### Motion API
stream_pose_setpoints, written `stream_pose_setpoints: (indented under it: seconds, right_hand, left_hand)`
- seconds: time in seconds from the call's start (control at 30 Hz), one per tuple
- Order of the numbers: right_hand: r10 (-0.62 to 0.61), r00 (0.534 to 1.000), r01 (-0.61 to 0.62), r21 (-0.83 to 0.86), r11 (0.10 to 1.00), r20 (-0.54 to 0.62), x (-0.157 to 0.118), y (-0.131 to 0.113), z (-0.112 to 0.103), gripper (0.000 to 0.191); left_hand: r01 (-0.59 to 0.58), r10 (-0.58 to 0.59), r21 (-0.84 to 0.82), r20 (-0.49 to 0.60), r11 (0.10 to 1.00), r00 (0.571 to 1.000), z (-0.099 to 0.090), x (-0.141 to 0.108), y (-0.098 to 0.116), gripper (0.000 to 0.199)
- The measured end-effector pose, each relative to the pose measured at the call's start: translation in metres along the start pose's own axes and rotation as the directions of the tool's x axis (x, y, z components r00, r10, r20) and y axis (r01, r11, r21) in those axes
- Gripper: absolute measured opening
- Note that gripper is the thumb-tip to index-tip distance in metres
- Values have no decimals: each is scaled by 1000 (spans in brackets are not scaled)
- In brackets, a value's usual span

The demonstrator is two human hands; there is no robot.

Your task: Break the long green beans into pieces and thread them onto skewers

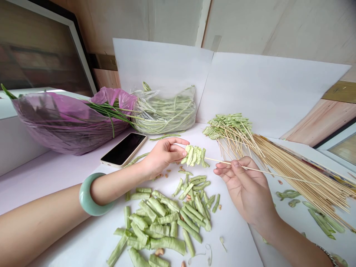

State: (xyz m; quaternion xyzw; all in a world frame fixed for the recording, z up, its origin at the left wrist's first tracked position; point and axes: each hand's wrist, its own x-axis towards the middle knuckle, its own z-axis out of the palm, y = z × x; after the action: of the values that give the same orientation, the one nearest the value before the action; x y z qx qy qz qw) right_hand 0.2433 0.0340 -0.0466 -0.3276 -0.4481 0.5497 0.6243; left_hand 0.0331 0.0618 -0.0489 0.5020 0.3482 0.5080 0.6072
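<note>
My right hand (244, 183) pinches a thin bamboo skewer (236, 165) near its middle. Several pale green long-bean pieces (194, 155) are threaded on its far end. My left hand (164, 155) curls around that end, its fingertips against the beans. Below both hands, a loose pile of cut long-bean pieces (164, 226) lies on white paper (236, 237). Several finished bean skewers (228, 128) rest beyond my right hand, beside a large bundle of bare bamboo skewers (300, 178). A pale green bangle (91, 194) circles my left wrist.
A clear plastic bag of long beans (164, 111) and a purple bag with green stems (66, 122) stand at the back. A phone (124, 150) lies near my left hand. More bean pieces (319, 222) lie at the right.
</note>
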Motion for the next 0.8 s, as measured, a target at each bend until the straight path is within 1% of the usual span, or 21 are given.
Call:
stream_pose_setpoints:
  seconds: [0.13, 0.27, 0.4, 0.47, 0.53, 0.6, 0.67, 0.73, 0.8]
  right_hand:
    - [73, 996, -73, 25, 997, -40, 2, 2, 0, 28]
    - [125, 990, -120, 67, 990, -70, 3, 3, -1, 28]
    - [179, 982, -173, 95, 980, -60, 2, 5, -1, 26]
    - [212, 976, -206, 117, 972, -46, 0, 7, 0, 24]
    - [237, 971, -233, 135, 963, -17, -2, 8, 1, 23]
    - [248, 969, -248, 138, 959, 13, -1, 8, 2, 19]
    - [230, 973, -229, 133, 964, 5, 2, 5, 0, 17]
    - [171, 983, -163, 130, 978, -60, 10, -1, -4, 18]
    - [81, 986, -63, 123, 990, -145, 20, -8, -11, 18]
  left_hand:
    - [16, -17, -32, -30, 999, 999, 0, 0, 2, 37]
    - [37, -39, -132, -19, 991, 999, 5, 1, 5, 26]
    - [118, -126, -196, -30, 974, 992, 9, -1, 3, 22]
    - [162, -167, -195, -9, 967, 986, 10, -2, 1, 21]
    - [170, -173, -200, 1, 965, 985, 11, -3, 0, 20]
    - [141, -149, -218, -21, 966, 989, 10, -2, 0, 17]
    - [87, -108, -243, -73, 966, 992, 7, 1, 3, 14]
    - [22, -61, -264, -140, 964, 988, 2, 4, 7, 13]
    - [-49, -13, -282, -216, 958, 976, -4, 7, 10, 12]
